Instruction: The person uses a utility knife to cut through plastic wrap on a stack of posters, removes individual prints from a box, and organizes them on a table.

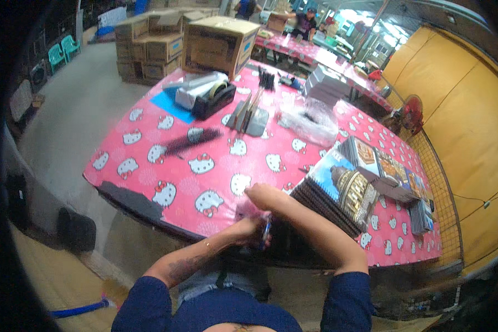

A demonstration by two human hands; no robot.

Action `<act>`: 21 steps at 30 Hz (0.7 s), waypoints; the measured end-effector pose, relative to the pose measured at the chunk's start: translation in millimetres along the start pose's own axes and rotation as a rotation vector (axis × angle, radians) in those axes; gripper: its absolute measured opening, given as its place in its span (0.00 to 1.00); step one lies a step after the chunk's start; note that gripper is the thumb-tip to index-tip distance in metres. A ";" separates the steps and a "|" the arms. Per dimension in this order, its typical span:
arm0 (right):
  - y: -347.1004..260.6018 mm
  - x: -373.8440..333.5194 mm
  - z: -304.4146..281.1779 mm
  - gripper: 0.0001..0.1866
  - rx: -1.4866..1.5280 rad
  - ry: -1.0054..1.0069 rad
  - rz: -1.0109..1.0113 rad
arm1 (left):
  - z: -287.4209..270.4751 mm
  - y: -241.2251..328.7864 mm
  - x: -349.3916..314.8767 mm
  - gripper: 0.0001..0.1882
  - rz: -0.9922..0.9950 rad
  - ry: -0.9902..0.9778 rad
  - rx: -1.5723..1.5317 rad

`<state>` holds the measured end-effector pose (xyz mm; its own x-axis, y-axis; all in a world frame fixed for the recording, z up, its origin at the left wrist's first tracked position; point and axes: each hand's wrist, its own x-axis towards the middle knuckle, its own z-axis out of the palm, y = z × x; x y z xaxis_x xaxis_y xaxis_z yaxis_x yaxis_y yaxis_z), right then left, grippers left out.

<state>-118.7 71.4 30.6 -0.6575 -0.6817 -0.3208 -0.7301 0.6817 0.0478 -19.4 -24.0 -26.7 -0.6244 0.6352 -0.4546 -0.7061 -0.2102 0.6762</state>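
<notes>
Near the table's front edge, my left hand [253,231] is closed around a small blue-and-white object [266,228], too blurred to name. Just above it is my right hand [260,196], bent inward over the table; its fingers are smeared by motion, so I cannot tell what they hold. A pinkish blur shows between the two hands. To the right of my right forearm stands a stack of spiral-bound books [343,188] with a domed building on the top cover. Farther left lies a bundle of black binding coils [192,141].
The pink cartoon-cat tablecloth [221,180] carries a black tape dispenser [214,101], a grey metal plate [255,124] with thin sticks, a clear plastic bag [315,124] and more book stacks [384,169]. Cardboard boxes [218,47] stand behind. A red fan [412,115] stands right; people work farther back.
</notes>
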 end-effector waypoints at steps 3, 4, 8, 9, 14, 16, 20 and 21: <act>-22.9 -19.8 -78.5 0.14 0.224 0.097 -0.151 | -22.2 22.9 -24.6 0.18 -0.020 0.072 -0.052; -20.8 -23.8 -105.6 0.15 0.248 0.067 -0.157 | -29.9 31.7 -30.0 0.18 -0.016 0.121 -0.058; 33.9 -65.3 -205.9 0.17 0.674 -0.011 -0.073 | -78.2 55.1 -45.0 0.17 0.448 0.438 0.137; 60.3 -67.3 -209.7 0.16 0.815 0.066 -0.054 | -84.2 62.3 -53.4 0.17 0.438 0.526 0.148; 171.0 -84.4 -222.6 0.13 1.283 0.351 0.149 | -107.0 62.0 -47.3 0.16 0.687 0.586 0.127; 202.7 -79.8 -212.8 0.13 1.404 0.445 0.227 | -109.8 53.1 -48.3 0.16 0.716 0.581 0.197; 254.9 -65.1 -194.3 0.13 1.569 0.549 0.369 | -105.0 54.9 -56.7 0.15 0.699 0.602 0.235; 267.0 -58.4 -187.5 0.12 1.603 0.555 0.401 | -104.1 54.8 -59.1 0.15 0.687 0.609 0.222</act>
<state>-310.1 243.3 239.5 -0.9669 -0.1876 -0.1731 0.1464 0.1478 -0.9781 -55.9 -150.4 -23.1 -0.9915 -0.0861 -0.0975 -0.0778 -0.2077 0.9751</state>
